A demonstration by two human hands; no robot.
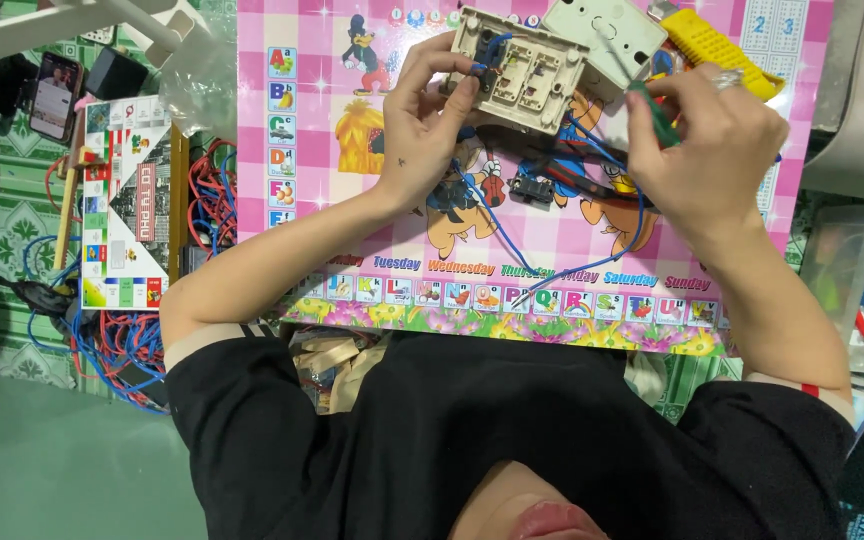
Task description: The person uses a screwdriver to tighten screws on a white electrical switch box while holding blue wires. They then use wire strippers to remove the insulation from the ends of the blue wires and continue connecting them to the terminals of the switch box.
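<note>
Wires (512, 235) are trailing loose; my left hand (422, 130) is pinching the switch (522, 72). My right hand (712, 150) is gripping a screwdriver (657, 115), possibly slipping off.

Left hand (427, 120) fingers curled, gripping; right hand (717, 140) pinching.

The switch plate (519, 72) lies on the table (332, 200), a phone (55, 95) far left.

Pink table (332, 215): black connector (532, 188), blue wire (572, 270).
</note>
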